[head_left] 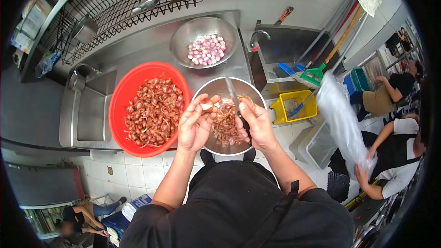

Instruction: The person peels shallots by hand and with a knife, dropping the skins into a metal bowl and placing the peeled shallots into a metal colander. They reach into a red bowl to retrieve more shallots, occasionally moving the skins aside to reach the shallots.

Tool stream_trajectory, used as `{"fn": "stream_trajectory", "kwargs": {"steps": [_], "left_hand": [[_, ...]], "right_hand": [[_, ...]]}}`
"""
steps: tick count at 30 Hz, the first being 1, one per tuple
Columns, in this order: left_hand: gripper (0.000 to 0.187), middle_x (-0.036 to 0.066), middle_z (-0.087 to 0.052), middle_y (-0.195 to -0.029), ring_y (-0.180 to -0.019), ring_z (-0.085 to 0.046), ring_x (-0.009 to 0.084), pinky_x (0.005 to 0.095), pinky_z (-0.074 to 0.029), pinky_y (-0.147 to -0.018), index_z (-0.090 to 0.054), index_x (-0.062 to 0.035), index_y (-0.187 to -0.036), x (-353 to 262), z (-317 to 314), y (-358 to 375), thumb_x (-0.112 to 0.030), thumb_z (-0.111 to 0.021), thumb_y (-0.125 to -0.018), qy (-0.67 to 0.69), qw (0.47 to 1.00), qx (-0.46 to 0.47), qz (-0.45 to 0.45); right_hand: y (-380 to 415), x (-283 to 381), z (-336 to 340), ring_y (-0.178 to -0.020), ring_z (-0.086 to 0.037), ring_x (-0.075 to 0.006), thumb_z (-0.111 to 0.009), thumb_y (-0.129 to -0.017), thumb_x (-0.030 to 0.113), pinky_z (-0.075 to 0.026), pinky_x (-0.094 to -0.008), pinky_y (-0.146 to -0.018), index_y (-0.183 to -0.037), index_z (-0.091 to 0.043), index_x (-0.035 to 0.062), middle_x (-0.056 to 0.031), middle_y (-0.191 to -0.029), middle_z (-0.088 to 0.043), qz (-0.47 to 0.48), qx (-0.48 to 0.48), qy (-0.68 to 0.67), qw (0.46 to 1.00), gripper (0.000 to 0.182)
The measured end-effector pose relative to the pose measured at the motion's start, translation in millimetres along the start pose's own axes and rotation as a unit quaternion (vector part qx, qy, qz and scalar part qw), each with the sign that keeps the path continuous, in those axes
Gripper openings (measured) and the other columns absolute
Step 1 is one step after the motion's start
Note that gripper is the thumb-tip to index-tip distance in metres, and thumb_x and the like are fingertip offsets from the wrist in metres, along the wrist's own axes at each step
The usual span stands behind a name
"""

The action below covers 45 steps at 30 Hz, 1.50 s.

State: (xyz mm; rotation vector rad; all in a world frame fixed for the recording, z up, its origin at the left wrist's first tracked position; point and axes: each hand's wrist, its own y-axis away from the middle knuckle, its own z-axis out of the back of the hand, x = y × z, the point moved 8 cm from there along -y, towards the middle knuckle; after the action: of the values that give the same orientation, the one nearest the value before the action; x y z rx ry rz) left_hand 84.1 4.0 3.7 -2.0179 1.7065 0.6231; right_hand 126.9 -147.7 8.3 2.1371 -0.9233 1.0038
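Note:
My left hand (196, 121) pinches a partly peeled shallot (207, 107), its pale flesh showing, above a metal bowl (261, 96). In my right hand (257, 124) is a knife (232, 93), black handle in the palm and blade pointing up and away. Brown shallot skins (227, 126) lie in the bowl beneath both hands. To the left, a red basin (120, 133) holds a heap of unpeeled shallots (154, 112). Behind, a steel colander (181, 41) contains peeled, pinkish-white shallots (206, 50).
A steel sink (92, 119) lies left, with a wire rack (124, 7) above. At right stand a second sink (294, 48), a yellow mop bucket (296, 105) and long-handled cleaning tools (344, 36). A person (390, 156) handles a plastic sheet (340, 119); others are at the edges.

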Motion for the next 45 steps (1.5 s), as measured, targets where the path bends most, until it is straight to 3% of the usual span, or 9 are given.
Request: {"fn": "stream_trajectory", "kwargs": {"steps": [3,5,6,12,20,30,35,36,45], "left_hand": [[0.038,0.020,-0.056,-0.132,-0.101,-0.062,0.0219,0.0301,-0.051,-0.090,-0.048,0.0009,-0.135,-4.0,-3.8,1.7,-0.017,-0.051,-0.102,0.033,0.999,-0.013,0.015],[0.038,0.019,-0.056,-0.130,-0.099,-0.061,0.0206,0.0293,-0.051,-0.088,-0.048,0.0011,-0.135,-2.9,4.6,2.4,-0.017,-0.051,-0.102,-0.010,1.000,-0.009,-0.003],[0.038,0.017,-0.057,-0.128,-0.097,-0.061,0.0194,0.0286,-0.051,-0.087,-0.048,0.0014,-0.135,-5.5,4.7,2.1,-0.016,-0.052,-0.102,-0.053,0.998,-0.005,-0.021],[0.039,0.015,-0.061,-0.119,-0.094,-0.060,0.0148,0.0276,-0.051,-0.084,-0.049,0.0024,-0.135,-4.3,6.5,4.6,-0.017,-0.054,-0.101,-0.054,0.998,-0.012,-0.021],[0.035,0.010,-0.065,-0.113,-0.095,-0.063,0.0135,0.0266,-0.051,-0.082,-0.057,0.0021,-0.129,-2.1,-6.2,6.9,-0.007,-0.062,-0.096,-0.130,0.990,-0.027,-0.056],[0.033,0.008,-0.066,-0.111,-0.099,-0.061,0.0153,0.0290,-0.049,-0.087,-0.057,0.0022,-0.125,5.6,-5.0,8.5,-0.017,-0.060,-0.099,-0.089,0.992,-0.067,-0.064],[0.035,0.007,-0.066,-0.112,-0.106,-0.061,0.0157,0.0305,-0.047,-0.094,-0.056,0.0022,-0.126,7.8,-8.9,11.3,-0.019,-0.059,-0.099,-0.093,0.992,-0.049,-0.072],[0.032,0.008,-0.065,-0.115,-0.102,-0.061,0.0151,0.0307,-0.048,-0.090,-0.057,0.0017,-0.125,5.4,-13.1,11.8,-0.017,-0.059,-0.099,-0.093,0.992,-0.043,-0.076],[0.033,0.010,-0.065,-0.116,-0.109,-0.061,0.0177,0.0307,-0.047,-0.093,-0.056,0.0018,-0.127,-5.5,-23.1,14.6,-0.014,-0.060,-0.098,-0.141,0.981,-0.044,-0.125]], "right_hand": [[-8.1,-8.2,38.7,-0.046,-0.052,-0.0135,-0.052,-0.102,0.025,-0.042,-0.0289,-0.041,-0.128,-0.053,0.0001,-0.0082,-0.067,-0.060,0.021,-0.028,0.178,0.983,0.036],[-19.4,-35.8,61.6,-0.074,-0.069,-0.0243,-0.049,-0.101,0.023,-0.055,-0.0379,-0.066,-0.129,-0.051,-0.0060,-0.0164,-0.084,-0.070,0.021,0.008,0.612,0.790,0.040],[-14.3,-30.6,56.5,-0.095,-0.069,-0.0312,-0.052,-0.098,0.019,-0.051,-0.0428,-0.083,-0.134,-0.045,-0.0101,-0.0230,-0.098,-0.071,-0.041,-0.007,0.624,0.781,0.047],[5.4,5.2,9.4,-0.094,-0.069,-0.0231,-0.057,-0.098,0.013,-0.052,-0.0339,-0.082,-0.140,-0.043,-0.0034,-0.0188,-0.100,-0.070,0.112,0.020,0.336,0.935,0.047],[13.1,19.9,-38.2,-0.077,-0.058,-0.0052,-0.056,-0.099,0.009,-0.046,-0.0247,-0.071,-0.141,-0.045,0.0034,-0.0021,-0.082,-0.063,0.156,0.107,0.259,0.947,0.044],[11.9,11.5,-27.6,-0.070,-0.060,-0.0088,-0.058,-0.097,0.011,-0.050,-0.0284,-0.066,-0.138,-0.049,0.0037,-0.0064,-0.085,-0.067,0.178,0.059,0.298,0.936,0.043],[16.9,25.4,-37.1,-0.102,-0.067,-0.0174,-0.059,-0.096,0.010,-0.051,-0.0323,-0.088,-0.139,-0.049,0.0003,-0.0168,-0.110,-0.069,0.167,0.069,0.338,0.924,0.045],[21.2,36.2,-44.3,-0.110,-0.066,-0.0227,-0.059,-0.095,0.008,-0.051,-0.0330,-0.091,-0.140,-0.049,0.0015,-0.0192,-0.122,-0.066,0.263,0.073,0.353,0.895,0.046],[29.5,36.2,-49.6,-0.104,-0.068,-0.0288,-0.059,-0.092,0.002,-0.051,-0.0308,-0.089,-0.135,-0.057,0.0029,-0.0210,-0.117,-0.067,0.285,0.058,0.441,0.849,0.043]]}}
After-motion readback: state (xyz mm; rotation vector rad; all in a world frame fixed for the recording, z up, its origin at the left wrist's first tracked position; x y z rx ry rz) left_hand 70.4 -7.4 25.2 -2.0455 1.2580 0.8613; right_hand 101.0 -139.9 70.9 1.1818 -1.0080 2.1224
